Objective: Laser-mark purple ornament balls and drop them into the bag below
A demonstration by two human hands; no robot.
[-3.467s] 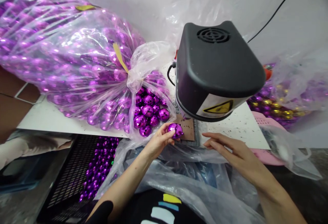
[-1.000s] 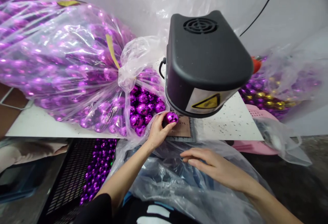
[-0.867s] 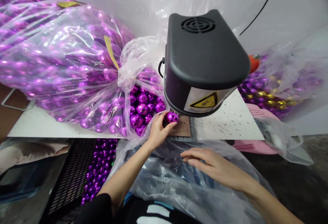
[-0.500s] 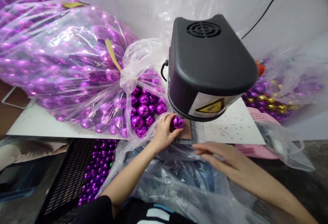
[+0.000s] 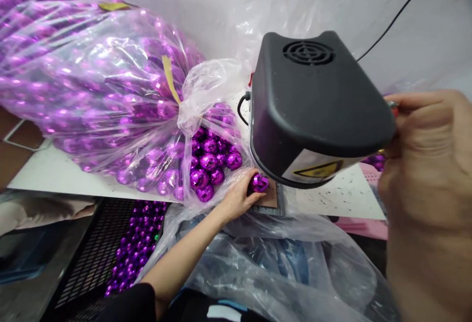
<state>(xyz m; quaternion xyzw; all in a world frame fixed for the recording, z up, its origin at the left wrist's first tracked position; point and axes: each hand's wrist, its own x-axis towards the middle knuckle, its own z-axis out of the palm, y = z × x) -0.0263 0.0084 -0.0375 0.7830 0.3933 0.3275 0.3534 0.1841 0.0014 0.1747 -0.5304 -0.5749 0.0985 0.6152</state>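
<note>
My left hand pinches a shiny purple ball between thumb and fingers, over a brown pad at the foot of a black machine. My right hand is raised at the machine's right side, its fingers closed round a small red and metal part that is mostly hidden. Just left of my left hand, loose purple balls lie in the open mouth of clear plastic. A yellow warning label is on the machine's front.
A big tied clear bag of purple balls fills the left of the white table. Below it stands a black crate with purple beads. Clear plastic covers my lap. Something pink is under the right table edge.
My right hand has risen from near the table's front edge to the machine's right side and closed on the part there. My left hand still holds the ball. The view has shifted slightly.
</note>
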